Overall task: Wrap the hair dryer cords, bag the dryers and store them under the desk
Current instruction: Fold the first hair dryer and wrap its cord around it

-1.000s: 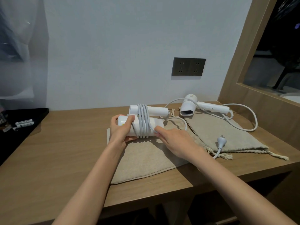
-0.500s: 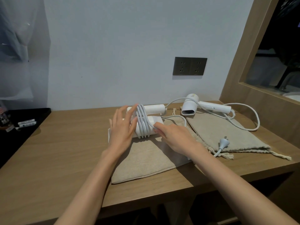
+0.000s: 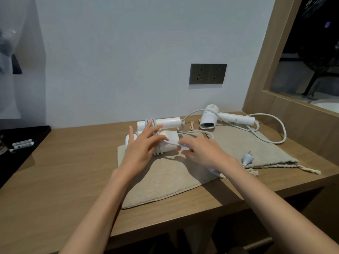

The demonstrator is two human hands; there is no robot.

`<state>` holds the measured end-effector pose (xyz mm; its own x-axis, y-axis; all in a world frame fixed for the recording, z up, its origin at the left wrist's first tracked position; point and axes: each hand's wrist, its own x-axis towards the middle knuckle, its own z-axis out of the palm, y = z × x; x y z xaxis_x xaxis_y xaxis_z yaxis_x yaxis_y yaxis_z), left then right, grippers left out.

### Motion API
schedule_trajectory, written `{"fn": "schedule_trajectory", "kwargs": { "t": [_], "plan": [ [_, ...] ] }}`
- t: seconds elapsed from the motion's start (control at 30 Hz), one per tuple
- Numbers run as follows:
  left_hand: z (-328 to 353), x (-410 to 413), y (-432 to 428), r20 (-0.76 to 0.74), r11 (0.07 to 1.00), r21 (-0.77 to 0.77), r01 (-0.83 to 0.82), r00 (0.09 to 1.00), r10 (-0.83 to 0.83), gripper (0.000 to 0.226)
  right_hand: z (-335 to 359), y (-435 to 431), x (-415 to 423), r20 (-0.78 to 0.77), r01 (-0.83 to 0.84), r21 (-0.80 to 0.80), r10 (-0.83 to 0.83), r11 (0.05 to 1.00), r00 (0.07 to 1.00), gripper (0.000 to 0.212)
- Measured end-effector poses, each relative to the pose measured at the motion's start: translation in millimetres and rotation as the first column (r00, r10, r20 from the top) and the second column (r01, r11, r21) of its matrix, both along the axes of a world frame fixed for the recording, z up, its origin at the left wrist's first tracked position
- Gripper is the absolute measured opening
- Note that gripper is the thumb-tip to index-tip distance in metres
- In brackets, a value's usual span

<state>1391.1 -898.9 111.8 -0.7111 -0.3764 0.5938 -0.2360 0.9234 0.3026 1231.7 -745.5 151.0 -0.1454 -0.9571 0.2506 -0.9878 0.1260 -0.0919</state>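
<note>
Pressing the spread, straight fingers (image 3: 146,131) of the left hand (image 3: 141,151) flat onto the cord (image 3: 171,142) coils around the folded white hair dryer (image 3: 169,146), sitting directly under them on a beige drawstring bag (image 3: 165,180). Pinching, apparently, the loose cord run between the curled fingers (image 3: 190,143) of the right hand (image 3: 205,153), just beside the barrel. Risking coils sliding off the smooth, glossy plastic cylinder on slackening the pull. Risking dragging the plug (image 3: 246,158), lying beyond the right fingers, into the second hair dryer (image 3: 209,118) and its looping cord. Possibly bunching the soft woven cloth against the wooden surface (image 3: 64,171).
</note>
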Motion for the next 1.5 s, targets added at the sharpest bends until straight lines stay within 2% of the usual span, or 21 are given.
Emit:
{"fn": "schedule_trajectory", "kwargs": {
  "t": [0.13, 0.27, 0.4, 0.53, 0.63, 0.77, 0.97, 1.03, 1.1, 1.2, 1.33, 1.4, 1.5],
  "plan": [
    [3.8, -4.8, -1.2, -0.049, 0.990, 0.141, -0.013, 0.999, 0.020, 0.008, 4.7, 20.6, -19.2, 0.128, 0.093, 0.039, -0.097, 0.995, 0.987, 0.014],
    [6.8, -13.9, 2.5, -0.042, 0.981, 0.178, -0.072, 0.996, 0.081, 0.018, 4.7, 43.4, -43.4, 0.119, 0.179, 0.088, -0.188, 0.980, 0.975, 0.010],
    [6.5, -22.3, 5.5, -0.079, 0.975, 0.182, -0.129, 0.986, 0.145, 0.017, -4.7, 55.3, -54.1, 0.274, 0.195, 0.113, -0.219, 0.974, 0.937, 0.021],
    [5.1, -20.5, 5.4, -0.110, 0.976, 0.189, -0.108, 0.985, 0.130, 0.017, -10.8, 48.3, -47.0, 0.385, 0.172, -0.035, -0.145, 0.985, 0.911, 0.033],
    [4.6, -16.9, 4.2, -0.104, 0.979, 0.191, -0.074, 0.990, 0.095, 0.020, -9.6, 32.5, -27.8, 0.450, 0.133, -0.105, -0.072, 0.986, 0.890, 0.029],
    [4.2, -14.0, 1.8, -0.088, 0.982, 0.181, -0.050, 0.994, 0.067, 0.026, -14.6, 7.0, -4.3, 0.431, 0.037, -0.102, 0.010, 0.994, 0.902, 0.016],
    [1.2, -14.8, -1.1, -0.122, 0.977, 0.205, -0.053, 0.989, 0.079, 0.025, -23.4, -10.0, -13.3, 0.325, 0.071, -0.138, -0.022, 0.988, 0.946, 0.023],
    [1.0, -16.7, -2.9, -0.137, 0.975, 0.212, -0.061, 0.986, 0.091, 0.022, -23.2, -14.4, -23.6, 0.272, 0.107, -0.141, -0.065, 0.984, 0.960, 0.029],
    [1.7, -17.2, -4.0, -0.149, 0.971, 0.234, -0.054, 0.985, 0.091, 0.023, -21.0, -18.0, -31.0, 0.284, 0.172, -0.139, -0.127, 0.975, 0.950, 0.031],
    [1.4, -19.8, -8.6, -0.184, 0.956, 0.293, -0.030, 0.979, 0.087, 0.027, -20.4, -27.9, -38.4, 0.439, 0.247, -0.159, -0.155, 0.956, 0.885, 0.030],
    [0.1, -28.8, -16.6, -0.220, 0.946, 0.324, -0.031, 0.970, 0.107, 0.024, -23.6, -45.9, -43.5, 0.711, 0.256, -0.174, -0.058, 0.951, 0.700, 0.040],
    [0.9, -30.5, -18.3, -0.231, 0.941, 0.338, -0.023, 0.967, 0.106, 0.024, -27.5, -51.2, -43.1, 0.802, 0.231, -0.145, -0.023, 0.962, 0.597, 0.045],
    [1.9, -27.2, -18.2, -0.225, 0.934, 0.357, 0.016, 0.972, 0.069, 0.017, -34.8, -53.0, -39.1, 0.875, 0.260, -0.160, 0.014, 0.952, 0.485, 0.040]
  ]
}}
